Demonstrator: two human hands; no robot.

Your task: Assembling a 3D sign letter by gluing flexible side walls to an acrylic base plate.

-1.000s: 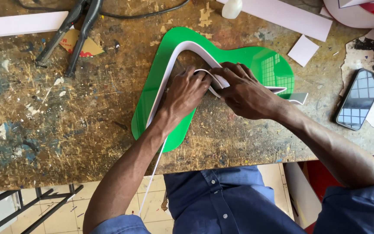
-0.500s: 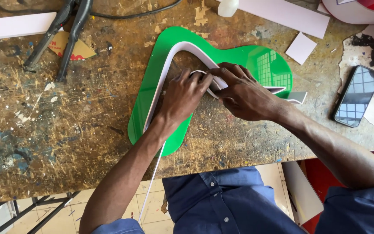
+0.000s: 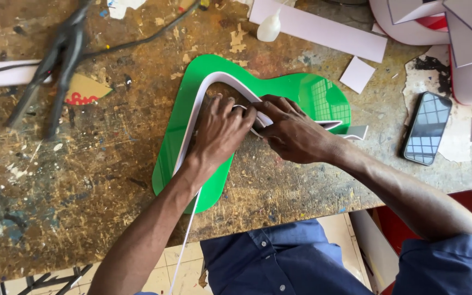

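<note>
At the middle of the counter point(image 3: 83, 180), both hands meet on a white strip point(image 3: 210, 82) standing on edge along a green plastic panel point(image 3: 296, 90). The left hand point(image 3: 219, 134) lies palm down, its fingers point(image 3: 230, 106) pressed close together on the strip's inner side. The right hand point(image 3: 293, 134) comes in from the right, its fingers point(image 3: 271, 104) pinched narrowly on the strip just beside the left fingertips, so the two hands touch. Whether any finger wraps fully around the strip cannot be told.

The strip is bent into a pointed arch whose tip aims toward the counter's far edge. One leg runs down and to the left along the panel's edge and carries on as a thin tail past the near edge of the counter, beside the left forearm. The other leg runs right, under the right hand, to a free end near the panel's right lobe.

The panel lies flat, shaped like a boomerang, its long arm slanting from the far bend down to the near left, its shorter lobe pointing right.

Farther out, a dark phone point(image 3: 426, 135) lies to the right, well apart. A small white glue bottle point(image 3: 269, 27) and a long white board point(image 3: 323, 30) lie beyond the panel. Blurred black pliers point(image 3: 55, 65) rest at the far left.
</note>
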